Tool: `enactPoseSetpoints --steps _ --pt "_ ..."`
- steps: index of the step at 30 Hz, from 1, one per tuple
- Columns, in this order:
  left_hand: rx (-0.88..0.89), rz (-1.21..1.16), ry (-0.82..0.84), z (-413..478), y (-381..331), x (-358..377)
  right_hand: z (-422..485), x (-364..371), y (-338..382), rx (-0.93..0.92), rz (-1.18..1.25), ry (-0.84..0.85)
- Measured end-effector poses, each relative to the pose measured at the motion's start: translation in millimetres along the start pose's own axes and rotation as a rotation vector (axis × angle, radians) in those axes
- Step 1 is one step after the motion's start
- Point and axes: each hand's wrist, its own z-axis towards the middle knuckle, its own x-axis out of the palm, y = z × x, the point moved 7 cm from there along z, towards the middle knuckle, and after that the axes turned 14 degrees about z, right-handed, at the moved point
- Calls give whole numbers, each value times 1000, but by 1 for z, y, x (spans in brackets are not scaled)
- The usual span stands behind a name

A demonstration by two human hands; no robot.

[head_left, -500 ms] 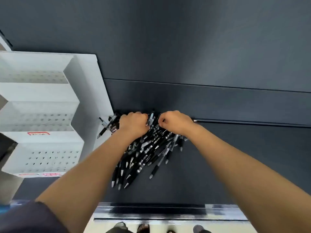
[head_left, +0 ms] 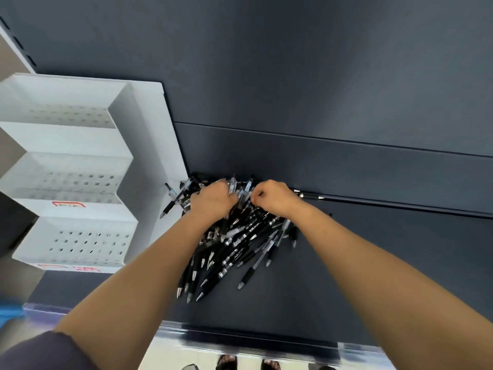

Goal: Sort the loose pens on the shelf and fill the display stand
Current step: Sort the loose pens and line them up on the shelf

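A heap of loose black pens (head_left: 234,244) with silver tips lies on the dark shelf (head_left: 373,263), fanned toward me. My left hand (head_left: 213,200) is curled over the far left end of the heap and grips a bunch of pens. My right hand (head_left: 274,197) is curled at the far right end, fingers closed on the pens' upper ends. The white tiered display stand (head_left: 80,182), with rows of empty holes, stands to the left of the heap. One pen (head_left: 170,201) leans against the stand's side.
The shelf's dark back panel (head_left: 320,76) rises right behind the pens. A single pen (head_left: 309,195) lies along the back edge to the right of my right hand. The shelf's front lip (head_left: 253,340) runs below my forearms. Feet show on the floor beneath.
Both hands stay on the far end of the pile. The pens under them have shifted slightly; the camera view has barely moved.
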Motion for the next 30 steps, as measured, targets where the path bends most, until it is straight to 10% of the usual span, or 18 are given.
enactPoseSetpoints --steps 15,30 --pt "104 -396 64 8 15 -6 35 23 -3 347 162 -151" --pt "202 -569 -72 7 -1 -33 14 -2 0 192 725 -270"
